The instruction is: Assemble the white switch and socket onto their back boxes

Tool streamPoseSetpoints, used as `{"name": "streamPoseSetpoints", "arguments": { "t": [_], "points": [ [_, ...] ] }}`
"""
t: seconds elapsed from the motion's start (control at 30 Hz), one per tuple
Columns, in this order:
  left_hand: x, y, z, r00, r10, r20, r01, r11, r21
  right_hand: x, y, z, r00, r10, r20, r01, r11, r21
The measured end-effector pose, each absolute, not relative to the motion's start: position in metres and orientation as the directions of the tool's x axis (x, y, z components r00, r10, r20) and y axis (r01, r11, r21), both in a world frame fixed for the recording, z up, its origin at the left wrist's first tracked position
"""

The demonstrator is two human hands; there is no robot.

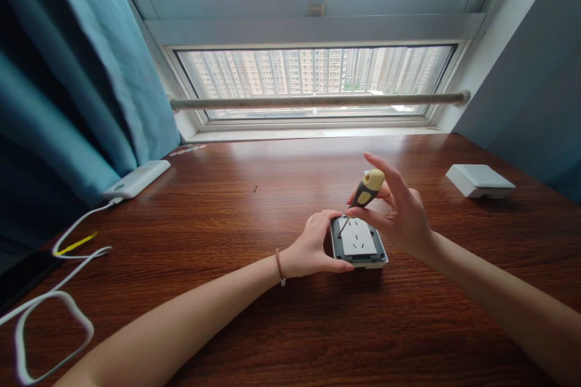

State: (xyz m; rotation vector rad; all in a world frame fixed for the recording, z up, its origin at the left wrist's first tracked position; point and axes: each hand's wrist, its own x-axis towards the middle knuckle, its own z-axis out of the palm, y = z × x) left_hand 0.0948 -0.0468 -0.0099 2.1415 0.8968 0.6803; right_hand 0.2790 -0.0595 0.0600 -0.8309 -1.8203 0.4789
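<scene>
A wall socket (358,239) with a white face and a dark grey frame lies face up on the brown wooden table. My left hand (315,248) grips its left side, fingers behind the far edge and thumb along the near edge. Above the socket, my right hand (397,208) holds a screwdriver (367,188) with a yellow and dark grey handle between thumb and fingers, index finger raised. The screwdriver leans, and its tip meets the left part of the socket's frame, where a screw is too small to make out clearly.
A small screw (255,188) lies left of the socket on the table (218,205). At the right is a white box (481,180). On the left are a white power strip (138,180), its looping cable, a yellow stick (78,243) and a blue curtain (104,72).
</scene>
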Motion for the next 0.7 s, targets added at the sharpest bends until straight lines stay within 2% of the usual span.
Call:
{"name": "streamPoseSetpoints", "arguments": {
  "t": [0.2,0.37,0.53,0.7],
  "points": [
    [0.094,-0.046,-0.01,0.631,0.758,0.166,0.422,-0.515,0.746,0.278,-0.059,0.057,-0.215,0.708,0.673,0.32,0.702,-0.636],
    [0.094,-0.047,-0.007,0.634,0.76,0.142,0.434,-0.502,0.748,0.281,-0.057,0.062,-0.281,0.654,0.702,0.29,0.756,-0.587],
    [0.094,-0.047,-0.005,0.633,0.762,0.138,0.428,-0.492,0.758,0.287,-0.058,0.08,-0.373,0.67,0.642,0.126,0.722,-0.68],
    [0.095,-0.048,-0.006,0.629,0.764,0.143,0.43,-0.494,0.756,0.288,-0.06,0.087,-0.35,0.704,0.618,0.103,0.684,-0.722]
  ]
}}
